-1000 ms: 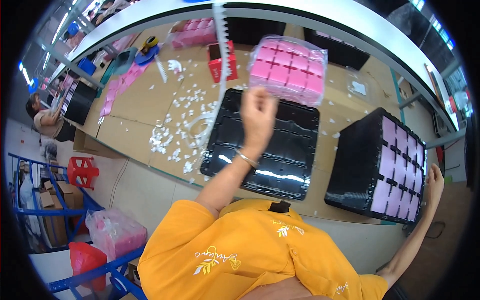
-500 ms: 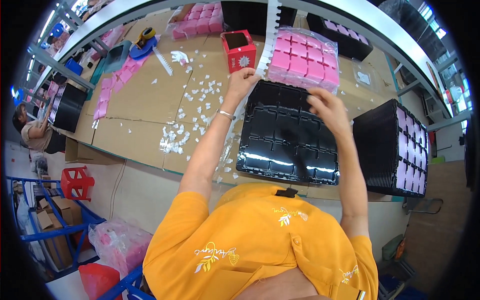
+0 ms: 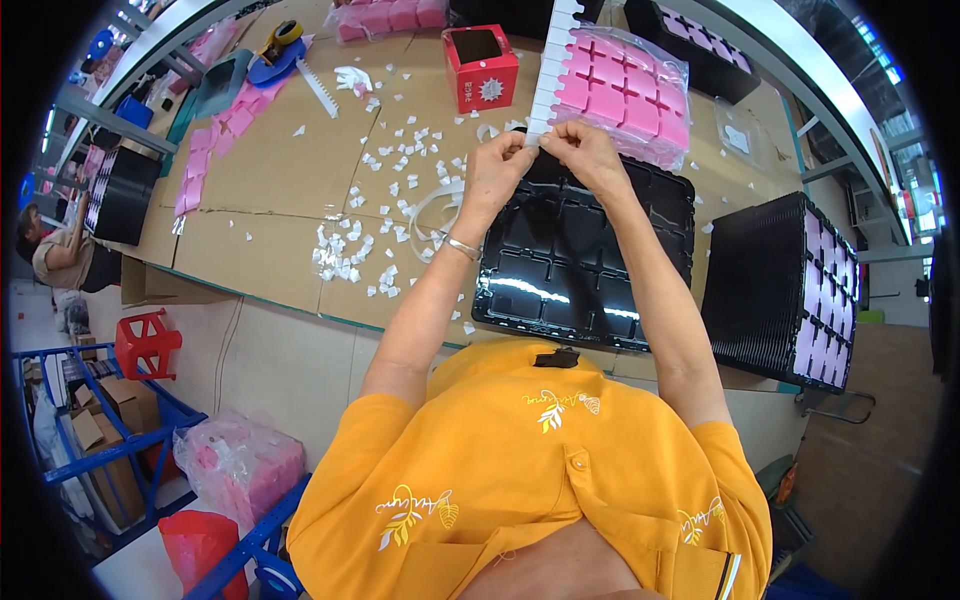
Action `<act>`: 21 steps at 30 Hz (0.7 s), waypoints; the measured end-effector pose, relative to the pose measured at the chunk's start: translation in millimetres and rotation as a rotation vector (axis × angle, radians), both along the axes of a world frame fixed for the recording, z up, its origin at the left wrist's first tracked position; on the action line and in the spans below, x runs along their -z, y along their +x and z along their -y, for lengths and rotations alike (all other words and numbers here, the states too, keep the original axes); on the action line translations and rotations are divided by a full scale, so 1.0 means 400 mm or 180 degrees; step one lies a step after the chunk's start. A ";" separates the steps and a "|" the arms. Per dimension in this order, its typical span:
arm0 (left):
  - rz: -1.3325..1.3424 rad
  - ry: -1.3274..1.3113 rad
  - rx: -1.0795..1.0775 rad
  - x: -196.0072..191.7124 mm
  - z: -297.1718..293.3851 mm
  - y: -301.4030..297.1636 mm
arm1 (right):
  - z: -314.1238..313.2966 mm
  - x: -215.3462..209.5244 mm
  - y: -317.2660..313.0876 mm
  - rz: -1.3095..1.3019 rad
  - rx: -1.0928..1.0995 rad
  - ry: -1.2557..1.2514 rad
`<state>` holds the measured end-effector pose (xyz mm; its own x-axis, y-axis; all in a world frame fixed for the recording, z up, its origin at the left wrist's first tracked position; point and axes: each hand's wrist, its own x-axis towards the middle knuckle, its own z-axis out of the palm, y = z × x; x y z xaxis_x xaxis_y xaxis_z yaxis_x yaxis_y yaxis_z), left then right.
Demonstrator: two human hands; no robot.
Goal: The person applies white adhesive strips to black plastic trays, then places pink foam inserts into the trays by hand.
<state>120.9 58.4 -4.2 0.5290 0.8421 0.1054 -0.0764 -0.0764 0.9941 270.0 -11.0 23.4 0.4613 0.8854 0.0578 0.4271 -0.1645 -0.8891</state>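
A white strip (image 3: 553, 80) with a toothed right edge comes down from the upper frame. My left hand (image 3: 489, 182) pinches its lower end, and beside it my right hand (image 3: 592, 160) has thumb and finger closed on the same end. Any small piece between the fingers is hidden. Below both hands lies a black plastic tray (image 3: 560, 255) with square compartments, glossy along its near side. Behind it, next to my right hand, is a pack of pink blocks (image 3: 625, 100) in clear film. A narrow whitish band (image 3: 420, 212) curls by my left wrist.
Small white paper pieces (image 3: 340, 255) litter the cardboard-covered table (image 3: 265, 220). A red box (image 3: 482, 75) stands behind my left hand. Stacked black trays (image 3: 755, 280) with lilac contents rise at right. At far left a person (image 3: 60, 255) handles another black stack (image 3: 122, 195).
My right hand has moved from the tray's far right corner up to the strip's end beside my left hand. The view has shifted slightly, and the whitish band now shows as a curl.
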 end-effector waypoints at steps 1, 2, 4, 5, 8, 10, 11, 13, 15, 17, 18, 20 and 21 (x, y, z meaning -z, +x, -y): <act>-0.0001 -0.0006 0.0018 0.001 0.004 0.002 | 0.002 0.002 0.001 -0.0001 0.0018 -0.0006; -0.0166 0.0349 -0.0104 -0.016 0.016 0.000 | 0.006 -0.002 -0.003 -0.0064 0.0059 -0.0075; -0.0326 0.0694 -0.0207 -0.014 0.022 0.004 | 0.013 -0.014 -0.014 -0.0124 0.0118 -0.0154; -0.0338 0.1497 -0.0501 -0.004 0.015 0.008 | 0.014 -0.027 -0.023 -0.0182 0.0133 -0.0188; -0.0336 0.2465 -0.0873 0.018 -0.007 0.015 | 0.013 -0.040 -0.033 -0.0295 0.0165 -0.0315; -0.0332 0.2628 -0.0950 0.028 -0.025 0.014 | 0.010 -0.041 -0.027 -0.0354 0.0178 -0.0412; -0.0353 0.2362 -0.0970 0.030 -0.033 0.008 | 0.006 -0.038 -0.013 -0.0693 0.0154 -0.0535; -0.0317 0.1881 -0.0968 0.040 -0.060 -0.004 | -0.012 -0.008 0.016 -0.0860 0.0220 -0.0675; -0.0312 0.1543 -0.0832 0.037 -0.079 -0.020 | -0.043 0.046 0.045 -0.0754 0.0127 -0.0880; -0.0220 0.1149 -0.0627 0.036 -0.094 -0.032 | -0.078 0.106 0.067 -0.0455 -0.0144 -0.1185; -0.0225 0.1142 -0.0629 0.037 -0.099 -0.034 | -0.092 0.132 0.065 -0.0458 -0.0148 -0.1192; 0.0105 0.0621 -0.0394 0.037 -0.108 -0.038 | -0.118 0.166 0.056 0.0621 -0.0354 -0.1240; 0.0095 0.0612 -0.0408 0.036 -0.108 -0.042 | -0.136 0.167 0.058 0.0900 -0.0448 -0.1819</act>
